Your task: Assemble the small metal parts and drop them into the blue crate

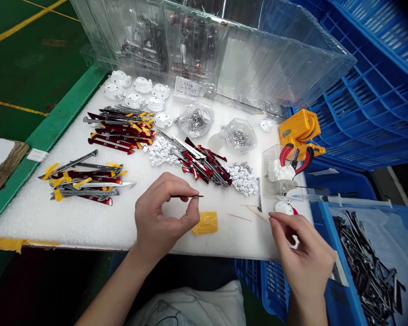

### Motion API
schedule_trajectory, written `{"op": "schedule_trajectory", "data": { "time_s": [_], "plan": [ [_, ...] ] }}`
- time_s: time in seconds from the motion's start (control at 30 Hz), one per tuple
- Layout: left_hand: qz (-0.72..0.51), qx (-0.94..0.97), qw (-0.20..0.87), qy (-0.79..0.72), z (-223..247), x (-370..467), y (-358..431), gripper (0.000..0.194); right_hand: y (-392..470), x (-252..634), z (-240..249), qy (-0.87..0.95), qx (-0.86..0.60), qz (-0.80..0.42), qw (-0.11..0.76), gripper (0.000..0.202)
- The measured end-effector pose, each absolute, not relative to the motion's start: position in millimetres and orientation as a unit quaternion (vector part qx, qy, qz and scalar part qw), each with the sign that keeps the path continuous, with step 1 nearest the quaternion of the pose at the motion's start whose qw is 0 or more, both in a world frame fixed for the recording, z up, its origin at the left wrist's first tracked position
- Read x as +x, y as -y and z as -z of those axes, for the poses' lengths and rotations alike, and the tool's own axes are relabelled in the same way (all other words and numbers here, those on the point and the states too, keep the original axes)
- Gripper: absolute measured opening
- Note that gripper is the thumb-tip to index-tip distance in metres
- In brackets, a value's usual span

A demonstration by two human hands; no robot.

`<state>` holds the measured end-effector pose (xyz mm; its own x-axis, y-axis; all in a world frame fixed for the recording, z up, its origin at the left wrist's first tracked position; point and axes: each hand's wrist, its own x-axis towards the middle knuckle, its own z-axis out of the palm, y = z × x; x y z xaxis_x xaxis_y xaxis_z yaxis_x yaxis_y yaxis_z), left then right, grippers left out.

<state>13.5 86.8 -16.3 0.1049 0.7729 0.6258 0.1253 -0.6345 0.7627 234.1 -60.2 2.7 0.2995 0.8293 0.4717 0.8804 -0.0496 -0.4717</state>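
Our left hand [153,219] pinches a thin dark part [178,196] above the white worktop [177,242], apparently readied for close work. Our right hand's [308,249] fingertips draw together by the thin sticks [257,214]; whether they grip one, we cannot tell. The next move, we judge, calls for a steady left pinch.

Below the foam sheet [238,246], a pale, creased garment [204,305] bears dark markings (hard to read); both forearms [117,285] are bare.

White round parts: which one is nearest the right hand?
The white round part just beyond the right hand, near the front of the foam; another sits alone by the orange tape dispenser, and the rest cluster at the back left.
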Motion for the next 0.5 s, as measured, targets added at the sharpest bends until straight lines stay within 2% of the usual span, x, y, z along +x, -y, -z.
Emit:
{"op": "schedule_trajectory", "data": {
  "time_s": [0.1, 0.3, 0.5],
  "plan": [
    [-0.585, 0.675, 0.294, -0.341, 14, 9, -82, 0.027, 61, 238, -3, 0.575, -0.747, 0.043, 0.331, 0.01],
    [-0.586, 0.646, 0.311, -0.378, 18, -3, -74, 0.025, 43, 243, -4, 0.545, -0.786, 0.047, 0.287, 0.029],
    [-0.577, 0.643, 0.327, -0.383, 22, -5, -75, 0.024, 41, 232, -4, 0.586, -0.751, -0.034, 0.303, 0.017]
  ]
}}
